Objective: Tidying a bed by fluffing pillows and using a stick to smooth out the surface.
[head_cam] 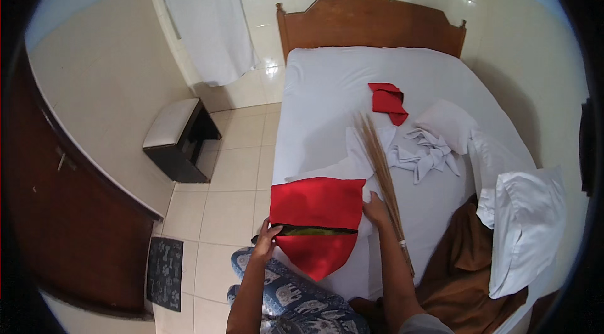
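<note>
A red fabric cushion cover [317, 202] is stretched out in front of me over the near left edge of the bed. Across it runs an open dark-edged zip slit [316, 230], with yellowish-green material showing inside. My left hand [268, 239] grips the cover's left edge at the end of the slit, thumb on top. At the upper right edge, my right hand [375, 209] holds the cover; some of its fingers are hidden. Just right of that hand lies a stick broom [380, 159], its bristles pointing towards the headboard.
A second red cloth [388, 101], crumpled white cloths [427, 152] and white pillows [528, 225] rest on the white-sheeted bed [325, 83]. A brown blanket [465, 258] is bunched at the right. Left of the bed stand a padded stool [177, 138] and a brown door [71, 202]; a doormat [165, 272] lies nearby.
</note>
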`<state>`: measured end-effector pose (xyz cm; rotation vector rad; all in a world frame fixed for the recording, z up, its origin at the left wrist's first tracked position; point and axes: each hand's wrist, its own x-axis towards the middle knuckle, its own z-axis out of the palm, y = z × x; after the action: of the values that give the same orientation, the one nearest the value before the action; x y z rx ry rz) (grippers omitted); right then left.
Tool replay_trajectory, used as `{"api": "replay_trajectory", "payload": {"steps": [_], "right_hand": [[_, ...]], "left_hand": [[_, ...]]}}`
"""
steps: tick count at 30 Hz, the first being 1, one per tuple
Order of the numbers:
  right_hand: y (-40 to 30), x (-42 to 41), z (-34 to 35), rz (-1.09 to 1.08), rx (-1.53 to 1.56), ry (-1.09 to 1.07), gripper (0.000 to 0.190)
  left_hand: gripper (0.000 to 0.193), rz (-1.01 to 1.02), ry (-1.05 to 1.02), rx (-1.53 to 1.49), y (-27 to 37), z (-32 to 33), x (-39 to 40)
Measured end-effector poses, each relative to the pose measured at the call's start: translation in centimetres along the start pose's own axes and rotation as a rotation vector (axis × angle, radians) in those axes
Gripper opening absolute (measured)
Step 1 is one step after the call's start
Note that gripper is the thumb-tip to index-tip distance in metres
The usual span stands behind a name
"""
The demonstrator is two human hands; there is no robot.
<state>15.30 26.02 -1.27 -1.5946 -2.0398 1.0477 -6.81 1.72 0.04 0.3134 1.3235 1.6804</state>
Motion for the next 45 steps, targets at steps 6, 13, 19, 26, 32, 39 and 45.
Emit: {"api": "replay_trajectory", "payload": {"steps": [6,13,19,26,32,39,45], "right_hand": [[-5.6,-2.9,-6.7,-0.181,-0.122,0.242,0.063],[-9.0,-8.2,-20.3,-0.414,0.051,0.693,0.055],[-2.0,-9.9,-17.1,-0.279,-0.047,0.156,0.047],[-0.6,-12.7,-4.5,-0.061,0.204,-0.707,0.046],[1.2,-11.5,-2.7,0.055,0.447,-0.508,0.04],[4.6,-11.2,-3.0,0.001,0.474,-0.116,0.035],[-1.2,-14.3,-3.2,0.089,-0.18,0.201,0.033]], "left_hand": [[0.072,0.252,0.035,0.325,-3.3,-1.5,0.9],[0.088,0.373,0.306,0.967,-7.5,2.1,1.7],[0.046,0.804,-0.219,1.099,-7.1,0.2,6.1],[0.021,0.634,-0.328,1.389,-1.2,4.9,5.2],[0.018,0.808,-0.151,1.261,-1.9,3.8,4.2],[0.027,0.667,-0.037,1.219,-0.7,0.5,2.6],[0.016,0.579,0.158,1.015,-3.9,-0.2,1.9]]}}
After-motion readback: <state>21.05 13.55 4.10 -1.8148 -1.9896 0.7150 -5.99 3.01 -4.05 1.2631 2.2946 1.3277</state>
